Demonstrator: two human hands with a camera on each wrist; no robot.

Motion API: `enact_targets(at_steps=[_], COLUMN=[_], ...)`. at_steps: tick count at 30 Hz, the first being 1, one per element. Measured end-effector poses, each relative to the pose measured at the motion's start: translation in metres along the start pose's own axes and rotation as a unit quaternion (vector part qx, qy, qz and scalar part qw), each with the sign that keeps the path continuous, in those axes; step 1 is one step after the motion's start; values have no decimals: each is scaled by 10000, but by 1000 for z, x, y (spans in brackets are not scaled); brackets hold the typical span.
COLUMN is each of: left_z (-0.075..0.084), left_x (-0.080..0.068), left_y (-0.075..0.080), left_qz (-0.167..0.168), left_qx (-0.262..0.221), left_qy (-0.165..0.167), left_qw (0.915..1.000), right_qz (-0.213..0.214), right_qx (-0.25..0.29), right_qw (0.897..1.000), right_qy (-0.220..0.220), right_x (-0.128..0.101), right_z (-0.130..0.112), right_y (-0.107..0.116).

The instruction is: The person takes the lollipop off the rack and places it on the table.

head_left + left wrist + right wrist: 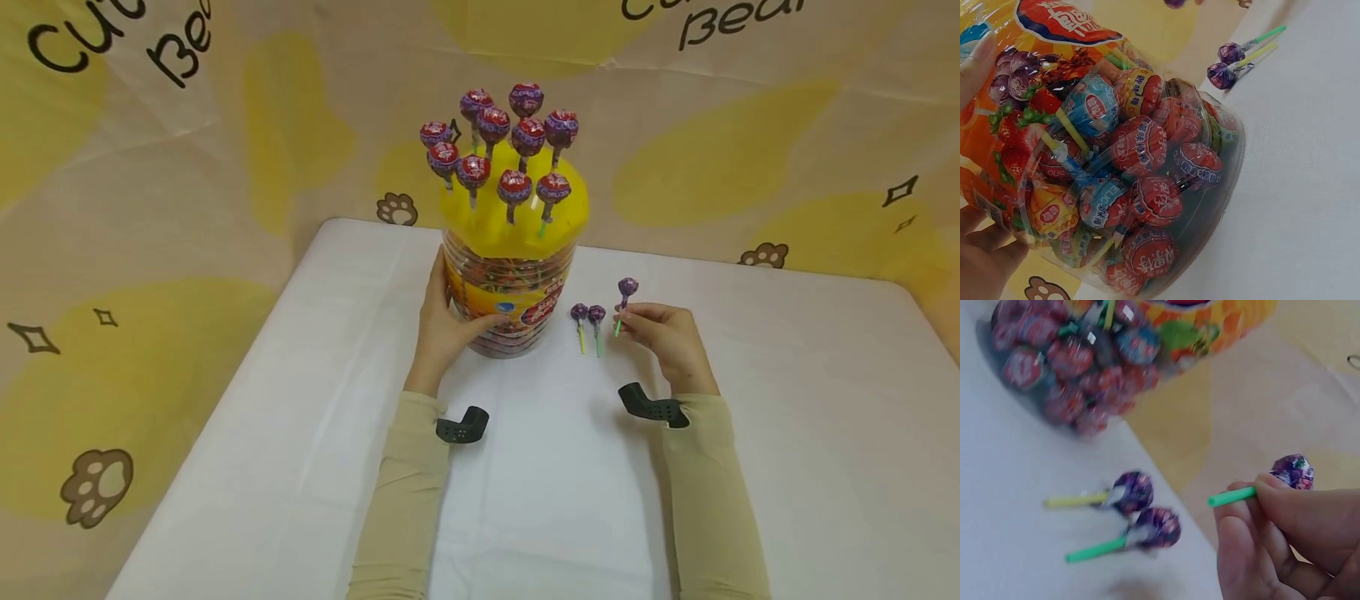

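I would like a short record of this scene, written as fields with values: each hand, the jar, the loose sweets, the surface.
left hand: grips the side of the clear plastic lollipop jar
right hand: pinches a purple-wrapped lollipop with green stick
jar lid: yellow lid, ten lollipops standing in it
loose sweets: two purple-wrapped lollipops lying side by side, between jar and right hand
surface: white table
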State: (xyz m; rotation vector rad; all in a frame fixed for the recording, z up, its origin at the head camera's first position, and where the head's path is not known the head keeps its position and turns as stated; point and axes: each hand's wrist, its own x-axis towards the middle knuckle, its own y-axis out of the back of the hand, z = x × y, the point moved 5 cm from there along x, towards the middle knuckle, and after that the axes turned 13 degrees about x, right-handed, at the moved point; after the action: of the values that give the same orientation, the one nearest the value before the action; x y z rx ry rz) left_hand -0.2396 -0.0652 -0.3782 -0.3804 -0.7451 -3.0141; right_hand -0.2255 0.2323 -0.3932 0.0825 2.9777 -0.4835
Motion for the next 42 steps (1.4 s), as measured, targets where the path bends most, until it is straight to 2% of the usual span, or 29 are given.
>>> enact_targets(at_steps=[6, 15, 22, 28, 35, 42], left_z=[1, 4, 3, 1, 2, 2], left_x=[-2, -1, -3, -5, -4, -3], left_y=[0, 1, 4, 8, 5, 1], left_qz=[35, 90, 73, 69, 58, 93], left_qx=[-38, -36, 6, 37, -46, -79], left_qy=[-14, -84, -34, -50, -111, -190], left_qw=[10000, 9999, 10000, 10000, 9999, 9997], right_qz=[42, -71, -151, 56, 89, 125], right_qx=[-618, -1307, -1333, -1295, -1394, -1745], right_qw=[9966, 9876, 9869, 9865, 9866, 9814], right_qy=[-536, -865, -899, -1001, -847, -791], right_x=[6, 12, 12, 10, 11, 11], right_z=[18, 29, 30, 34, 33, 32], right_y=[17, 28, 25, 23, 25, 28])
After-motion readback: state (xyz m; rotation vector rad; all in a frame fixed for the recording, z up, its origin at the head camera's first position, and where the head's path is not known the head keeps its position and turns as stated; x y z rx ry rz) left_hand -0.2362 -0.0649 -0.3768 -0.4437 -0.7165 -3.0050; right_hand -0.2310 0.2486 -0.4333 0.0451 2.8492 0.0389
